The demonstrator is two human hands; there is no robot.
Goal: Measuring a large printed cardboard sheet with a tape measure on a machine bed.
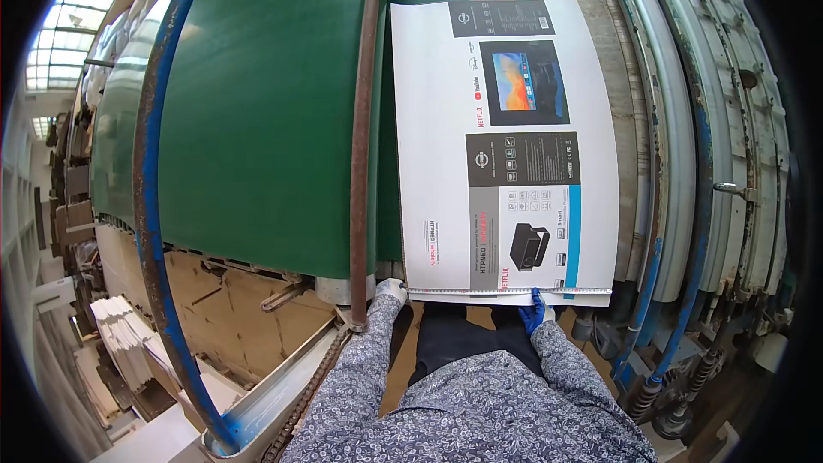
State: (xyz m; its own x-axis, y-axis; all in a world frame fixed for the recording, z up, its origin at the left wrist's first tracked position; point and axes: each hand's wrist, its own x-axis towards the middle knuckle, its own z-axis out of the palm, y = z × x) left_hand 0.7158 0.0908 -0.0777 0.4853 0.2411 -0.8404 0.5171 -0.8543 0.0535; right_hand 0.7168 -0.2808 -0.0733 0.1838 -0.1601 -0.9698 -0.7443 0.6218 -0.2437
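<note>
A large white printed cardboard sheet (437, 137), with dark panels, a blue stripe and a picture of a black device, lies in front of me. Its near edge looks finely toothed, and a white edge of another layer (587, 299) shows just beneath it. At the near left corner, my left hand (392, 291), in a pale glove, is closed on the sheet's edge; its fingertips are partly hidden. My right hand (537, 312), in a blue-coated glove, grips the near edge right of the middle, a digit on top and the other fingers mostly hidden below.
A wide green belt (257, 120) runs away on the left, crossed lengthwise by a rusty bar (364, 137). A blue curved pipe (150, 163) stands further left. Metal rollers (677, 137) and blue pipes line the right. Stacked cardboard (129, 343) sits at lower left, near a chain (313, 390).
</note>
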